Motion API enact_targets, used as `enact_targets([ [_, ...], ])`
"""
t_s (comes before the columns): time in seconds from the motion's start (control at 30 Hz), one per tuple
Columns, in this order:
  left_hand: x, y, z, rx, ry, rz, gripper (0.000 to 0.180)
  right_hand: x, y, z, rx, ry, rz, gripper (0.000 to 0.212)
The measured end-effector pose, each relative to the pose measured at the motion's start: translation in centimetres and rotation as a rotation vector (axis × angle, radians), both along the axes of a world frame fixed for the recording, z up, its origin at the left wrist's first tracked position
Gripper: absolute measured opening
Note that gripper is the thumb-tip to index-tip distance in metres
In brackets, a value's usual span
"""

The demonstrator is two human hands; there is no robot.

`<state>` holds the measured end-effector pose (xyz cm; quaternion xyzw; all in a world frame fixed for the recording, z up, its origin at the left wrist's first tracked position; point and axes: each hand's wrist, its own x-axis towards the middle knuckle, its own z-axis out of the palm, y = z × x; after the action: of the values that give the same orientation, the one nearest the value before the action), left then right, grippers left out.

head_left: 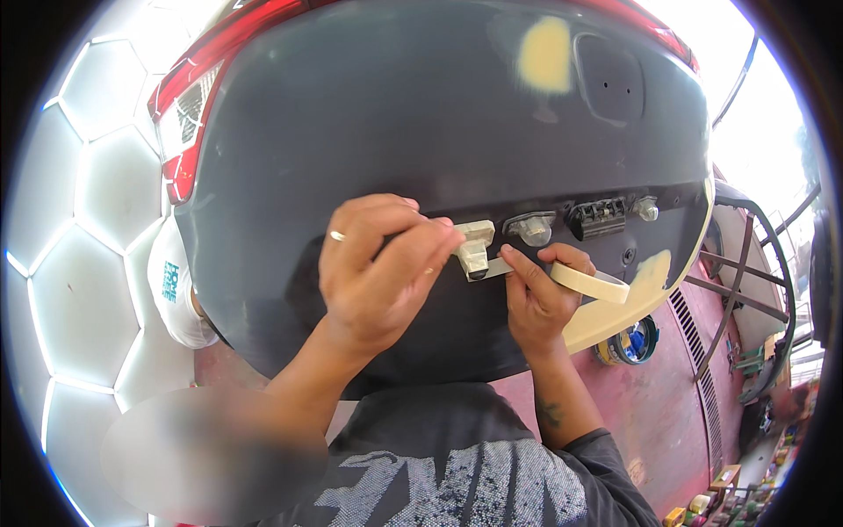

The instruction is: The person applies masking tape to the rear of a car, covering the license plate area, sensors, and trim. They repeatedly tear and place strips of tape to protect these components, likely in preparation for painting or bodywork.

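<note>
Over a dark grey car panel (pixel 369 114), both my hands work at a small fitting (pixel 474 250) wrapped in cream masking tape. My left hand (pixel 373 268), with a ring on one finger, is closed, its fingertips pinching at the left edge of the taped fitting. The thumb side is partly hidden. My right hand (pixel 543 299) grips a roll of masking tape (pixel 593 284) just below and right of the fitting. A short strip of tape (pixel 498 267) stretches between the fitting and my right fingertips.
Right of the taped fitting are a clear-lensed lamp (pixel 531 228), a black slotted part (pixel 597 218) and another small lamp (pixel 647 208). A red tail light (pixel 184 132) borders the panel. Below stands a bucket (pixel 639 341). A person in a white shirt (pixel 176 285) is at left.
</note>
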<state>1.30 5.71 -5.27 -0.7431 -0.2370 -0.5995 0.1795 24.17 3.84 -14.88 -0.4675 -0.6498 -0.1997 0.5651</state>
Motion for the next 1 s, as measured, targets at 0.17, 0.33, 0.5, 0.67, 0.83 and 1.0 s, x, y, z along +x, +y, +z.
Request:
enact_targets([
  [0.17, -0.1, -3.4, -1.1, -0.323, 0.130, -0.045, 0.030, 0.6, -0.1, 0.5, 0.034, 0.015, 0.020, 0.043],
  [0.33, 1.2, -5.0, -5.6, -0.543, 0.188, -0.008, 0.051, 0.7, -0.2, 1.9, 0.060, -0.076, 0.062, 0.043],
  [0.5, 1.8, -4.7, -6.2, -0.443, 0.266, 0.038, 0.059, 0.6, -0.8, 4.3, 0.090, -0.228, 0.121, 0.047],
  [0.67, 1.6, -5.0, -5.2, -0.488, 0.226, 0.035, 0.056, -0.3, -1.3, 7.3, 0.054, -0.318, 0.160, 0.043],
  [0.83, -0.9, -3.5, -2.1, -0.439, 0.053, -0.035, 0.051, 1.0, -1.8, 9.3, 0.240, 0.115, 0.036, 0.042],
  [1.0, -0.2, -2.4, 3.5, -0.409, 0.467, -0.165, 0.080, 3.0, -2.1, 7.4, 0.126, 0.220, 0.099, 0.050],
])
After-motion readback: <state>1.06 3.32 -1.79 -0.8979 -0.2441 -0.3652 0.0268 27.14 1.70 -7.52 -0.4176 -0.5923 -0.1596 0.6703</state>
